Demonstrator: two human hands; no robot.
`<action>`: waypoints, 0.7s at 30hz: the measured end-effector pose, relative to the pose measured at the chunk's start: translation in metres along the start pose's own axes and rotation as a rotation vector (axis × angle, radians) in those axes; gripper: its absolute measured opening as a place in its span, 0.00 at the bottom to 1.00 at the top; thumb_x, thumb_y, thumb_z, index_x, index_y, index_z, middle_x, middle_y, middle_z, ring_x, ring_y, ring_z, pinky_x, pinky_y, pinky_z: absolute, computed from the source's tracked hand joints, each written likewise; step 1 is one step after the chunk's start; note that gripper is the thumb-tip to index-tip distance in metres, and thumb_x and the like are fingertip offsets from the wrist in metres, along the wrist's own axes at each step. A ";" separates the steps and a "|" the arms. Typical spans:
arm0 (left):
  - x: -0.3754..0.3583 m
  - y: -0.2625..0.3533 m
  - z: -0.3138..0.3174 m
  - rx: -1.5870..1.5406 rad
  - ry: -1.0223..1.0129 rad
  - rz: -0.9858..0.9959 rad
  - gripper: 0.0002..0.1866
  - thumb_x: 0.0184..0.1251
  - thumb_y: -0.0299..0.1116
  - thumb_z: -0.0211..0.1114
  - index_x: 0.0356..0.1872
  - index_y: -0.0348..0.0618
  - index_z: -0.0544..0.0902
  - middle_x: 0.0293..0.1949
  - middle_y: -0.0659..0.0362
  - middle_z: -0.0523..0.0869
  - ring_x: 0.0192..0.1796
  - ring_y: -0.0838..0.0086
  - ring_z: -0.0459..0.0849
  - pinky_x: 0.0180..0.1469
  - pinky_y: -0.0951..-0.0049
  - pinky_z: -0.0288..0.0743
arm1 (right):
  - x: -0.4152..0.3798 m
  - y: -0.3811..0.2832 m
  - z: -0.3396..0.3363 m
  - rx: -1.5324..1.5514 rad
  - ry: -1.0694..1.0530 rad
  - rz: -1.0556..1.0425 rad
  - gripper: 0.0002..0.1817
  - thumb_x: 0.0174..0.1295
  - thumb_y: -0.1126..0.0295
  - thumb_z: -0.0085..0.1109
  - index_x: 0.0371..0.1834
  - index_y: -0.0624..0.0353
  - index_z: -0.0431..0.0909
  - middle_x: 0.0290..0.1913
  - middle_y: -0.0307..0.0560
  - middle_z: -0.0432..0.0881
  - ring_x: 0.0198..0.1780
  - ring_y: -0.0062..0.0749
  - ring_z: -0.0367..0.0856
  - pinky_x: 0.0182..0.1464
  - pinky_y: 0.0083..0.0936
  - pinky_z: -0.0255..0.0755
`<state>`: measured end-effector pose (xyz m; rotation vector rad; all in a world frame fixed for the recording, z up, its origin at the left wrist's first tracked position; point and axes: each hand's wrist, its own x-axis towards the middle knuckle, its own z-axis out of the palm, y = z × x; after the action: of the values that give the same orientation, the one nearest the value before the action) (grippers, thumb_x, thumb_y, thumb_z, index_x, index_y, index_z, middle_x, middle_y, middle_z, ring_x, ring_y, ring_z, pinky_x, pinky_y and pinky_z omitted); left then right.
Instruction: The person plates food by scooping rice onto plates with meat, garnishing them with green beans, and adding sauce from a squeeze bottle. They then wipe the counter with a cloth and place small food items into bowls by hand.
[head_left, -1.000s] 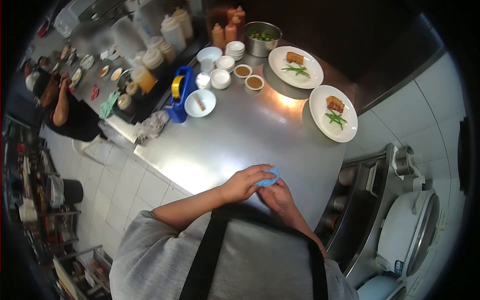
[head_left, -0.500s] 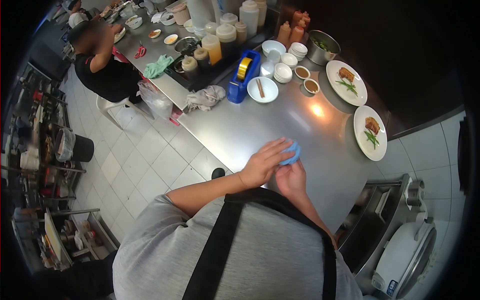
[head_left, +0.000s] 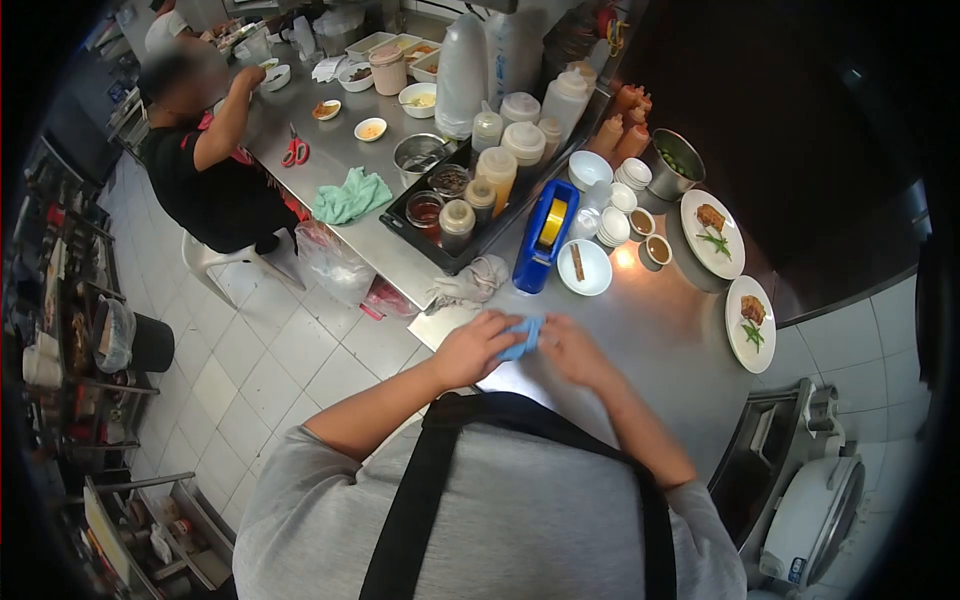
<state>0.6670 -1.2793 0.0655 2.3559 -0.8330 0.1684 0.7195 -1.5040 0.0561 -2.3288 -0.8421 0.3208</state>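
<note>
A steel counter [head_left: 640,330] fills the kitchen view. Just below the blue tape dispenser [head_left: 545,238], the left hand [head_left: 472,347] and right hand [head_left: 572,350] both pinch a small blue cloth [head_left: 523,337] between them.

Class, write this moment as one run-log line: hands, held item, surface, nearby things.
left hand: on blue cloth | right hand: on cloth | surface: steel counter | nearby: blue tape dispenser, white bowl

Both hands at the near edge of the steel worktop [head_left: 650,330]: left hand [head_left: 478,347] and right hand [head_left: 572,349] gripping a blue cloth [head_left: 523,338] between them; beyond, a blue tape dispenser [head_left: 545,235].
</note>
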 end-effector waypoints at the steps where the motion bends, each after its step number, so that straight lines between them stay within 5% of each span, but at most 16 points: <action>1: 0.002 -0.007 -0.003 0.067 -0.043 -0.031 0.27 0.47 0.30 0.67 0.54 0.51 0.75 0.61 0.56 0.69 0.61 0.57 0.65 0.58 0.59 0.67 | 0.016 -0.002 -0.016 -0.005 0.045 -0.016 0.17 0.57 0.69 0.55 0.50 0.61 0.74 0.52 0.57 0.74 0.55 0.51 0.71 0.58 0.38 0.66; 3: 0.006 -0.017 -0.008 0.203 -0.129 -0.091 0.32 0.49 0.37 0.70 0.60 0.53 0.72 0.66 0.54 0.63 0.71 0.54 0.55 0.65 0.49 0.58 | 0.056 -0.026 -0.061 0.053 0.116 -0.003 0.19 0.56 0.70 0.58 0.51 0.60 0.74 0.53 0.56 0.73 0.55 0.48 0.72 0.58 0.36 0.66; 4: 0.003 -0.030 0.005 0.103 -0.244 -0.102 0.37 0.50 0.45 0.70 0.64 0.55 0.67 0.71 0.54 0.54 0.74 0.52 0.43 0.68 0.41 0.45 | 0.074 -0.041 -0.084 0.118 0.141 0.031 0.20 0.54 0.70 0.59 0.52 0.60 0.74 0.53 0.55 0.73 0.54 0.46 0.73 0.57 0.34 0.68; 8: -0.019 -0.067 0.052 0.182 -0.217 0.053 0.34 0.56 0.53 0.62 0.65 0.58 0.66 0.73 0.54 0.50 0.74 0.53 0.44 0.68 0.42 0.47 | 0.141 -0.071 -0.132 0.299 0.295 -0.038 0.28 0.50 0.73 0.64 0.58 0.55 0.71 0.53 0.48 0.72 0.47 0.32 0.76 0.46 0.25 0.74; 14: -0.020 -0.075 0.057 0.184 -0.172 0.079 0.34 0.56 0.55 0.60 0.64 0.59 0.67 0.72 0.54 0.51 0.74 0.53 0.48 0.67 0.42 0.49 | 0.187 -0.103 -0.142 0.342 0.161 -0.012 0.35 0.50 0.79 0.63 0.64 0.53 0.64 0.54 0.47 0.70 0.48 0.27 0.76 0.48 0.23 0.73; 21: -0.020 -0.077 0.057 0.150 -0.168 0.068 0.33 0.56 0.53 0.61 0.64 0.57 0.67 0.72 0.54 0.53 0.74 0.54 0.48 0.67 0.44 0.49 | 0.229 -0.025 -0.167 0.007 0.251 0.134 0.39 0.44 0.81 0.64 0.64 0.52 0.63 0.53 0.48 0.69 0.43 0.27 0.76 0.45 0.22 0.74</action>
<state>0.6924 -1.2566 -0.0260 2.5096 -1.0129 0.0635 0.9528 -1.4222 0.1976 -2.3618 -0.5643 0.0830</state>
